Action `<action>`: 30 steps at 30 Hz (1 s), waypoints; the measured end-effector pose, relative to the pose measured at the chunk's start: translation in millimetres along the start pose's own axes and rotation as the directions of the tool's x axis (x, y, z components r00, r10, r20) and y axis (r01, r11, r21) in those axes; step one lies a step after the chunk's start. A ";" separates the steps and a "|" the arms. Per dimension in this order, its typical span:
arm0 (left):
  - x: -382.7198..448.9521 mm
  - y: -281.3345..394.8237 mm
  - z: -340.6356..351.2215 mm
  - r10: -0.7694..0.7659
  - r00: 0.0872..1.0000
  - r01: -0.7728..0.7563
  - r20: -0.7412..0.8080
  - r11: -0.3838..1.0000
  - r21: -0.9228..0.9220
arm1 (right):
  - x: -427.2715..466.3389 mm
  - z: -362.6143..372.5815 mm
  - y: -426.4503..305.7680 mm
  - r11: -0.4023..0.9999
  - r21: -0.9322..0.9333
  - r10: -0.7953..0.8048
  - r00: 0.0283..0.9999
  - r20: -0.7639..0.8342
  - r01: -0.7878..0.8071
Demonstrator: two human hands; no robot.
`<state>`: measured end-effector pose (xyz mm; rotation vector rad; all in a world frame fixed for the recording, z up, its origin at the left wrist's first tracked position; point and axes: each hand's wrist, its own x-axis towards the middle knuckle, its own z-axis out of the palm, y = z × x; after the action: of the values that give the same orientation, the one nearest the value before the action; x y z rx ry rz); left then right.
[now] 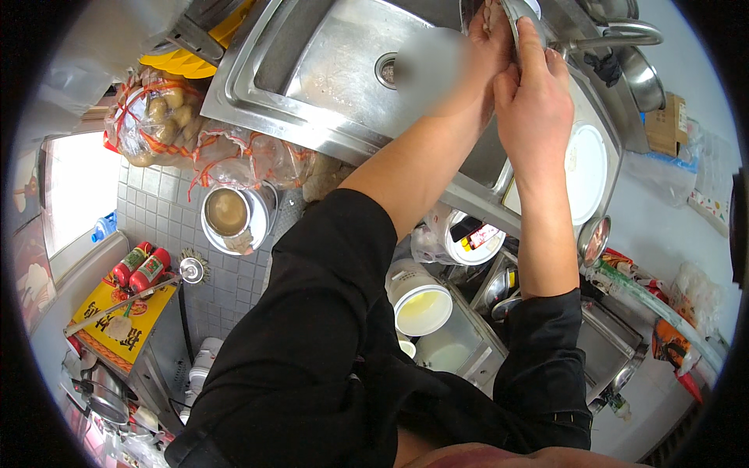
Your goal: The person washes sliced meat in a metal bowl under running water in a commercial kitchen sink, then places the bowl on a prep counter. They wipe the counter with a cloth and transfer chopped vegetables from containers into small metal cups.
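Both forearms, in black sleeves, reach over a stainless steel sink [345, 64]. My right hand [535, 105] lies at the top right, its fingers against the edge of a metal vessel [522, 17], perhaps a bowl or a strainer. My left hand [494, 35] is beside it, under or against the same vessel, with pale pieces at its fingers. The frame's top edge cuts off part of both the hand and the vessel, so its grip is unclear. A blurred patch covers part of the left wrist and the sink near the drain [387, 70].
A curved faucet [626, 38] juts out beside the hands. A white round lid [585, 174] rests right of the right forearm. Bagged potatoes [167, 117] and a bucket with a pot [228, 212] stand left. Below the sink are white tubs [422, 310] and a phone [466, 228] on a lid.
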<state>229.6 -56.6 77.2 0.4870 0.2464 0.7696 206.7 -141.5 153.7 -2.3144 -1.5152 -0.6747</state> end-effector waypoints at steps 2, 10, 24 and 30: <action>-2.4 -0.5 -2.2 -0.025 1.000 0.025 -0.008 1.000 -0.003 | -1.9 2.1 -0.6 0.998 0.036 0.047 0.998 0.029 -0.048; 2.8 -20.3 -18.5 0.097 0.994 -0.072 -0.057 0.939 0.337 | -8.7 8.4 2.8 1.000 0.012 -0.024 0.999 0.036 0.024; -11.1 -24.3 -39.3 -0.334 0.943 -0.116 -0.002 -0.334 0.935 | -104.8 91.0 42.7 -0.286 0.729 0.701 0.383 0.602 -0.621; -4.9 15.2 -27.3 -0.505 0.856 -0.394 0.114 -0.492 0.776 | -128.6 70.8 23.0 -0.708 0.609 0.543 0.277 0.793 -0.356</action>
<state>206.5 -41.8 61.6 2.6246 0.4197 -0.1670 200.3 -216.7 25.7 -1.0697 0.2726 0.6815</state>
